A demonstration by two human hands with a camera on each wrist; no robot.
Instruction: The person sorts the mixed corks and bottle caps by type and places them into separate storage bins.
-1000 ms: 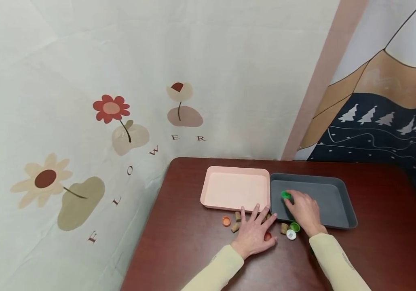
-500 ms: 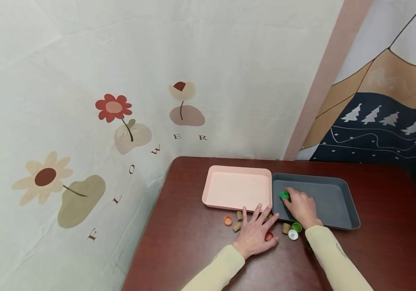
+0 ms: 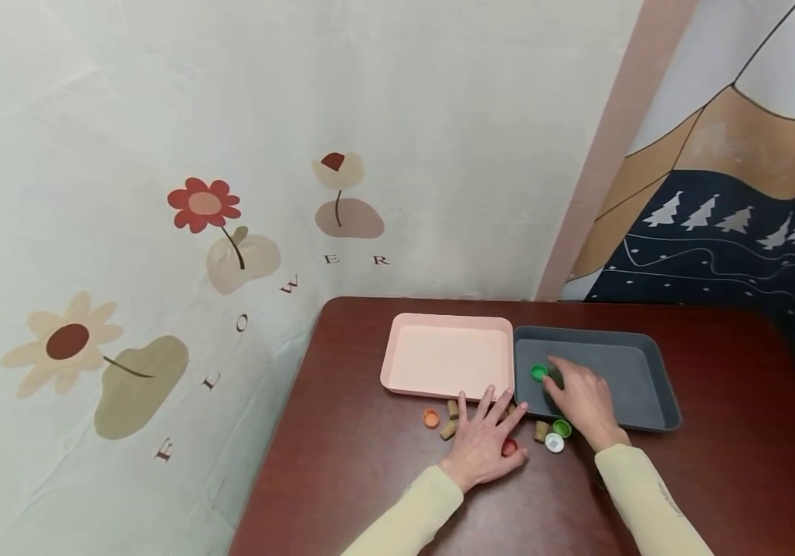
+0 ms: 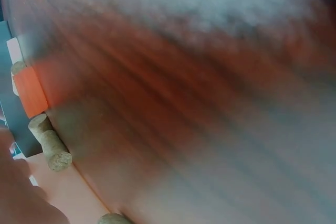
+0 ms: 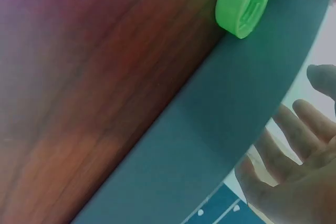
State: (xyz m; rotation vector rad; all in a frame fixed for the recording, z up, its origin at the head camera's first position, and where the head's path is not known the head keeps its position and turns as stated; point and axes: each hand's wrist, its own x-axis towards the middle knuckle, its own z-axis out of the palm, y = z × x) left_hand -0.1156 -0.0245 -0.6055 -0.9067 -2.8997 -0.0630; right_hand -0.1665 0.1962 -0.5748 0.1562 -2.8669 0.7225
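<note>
In the head view a green bottle cap (image 3: 539, 373) lies in the left part of the dark grey tray (image 3: 637, 386). My right hand (image 3: 585, 400) hovers beside it, thumb and index finger parted and holding nothing. My left hand (image 3: 480, 448) has its fingers spread over the table, fingertips near the front edge of the pink tray (image 3: 453, 357). A red cap (image 3: 509, 447) shows between its thumb and index finger. The left wrist view has that hand at the lower left, near several corks (image 4: 55, 150). Another green cap (image 5: 239, 6) stands outside the grey tray.
On the table (image 3: 341, 463) before the trays are an orange cap (image 3: 431, 418), corks (image 3: 448, 430), another cork (image 3: 541, 431) and a white cap (image 3: 554, 442). The two trays stand side by side. A printed cloth wall (image 3: 439, 154) rises behind the table.
My right thumb and index finger have let go of the green cap, which now lies in the grey tray. The left hand stays where it was. The head view has shifted slightly.
</note>
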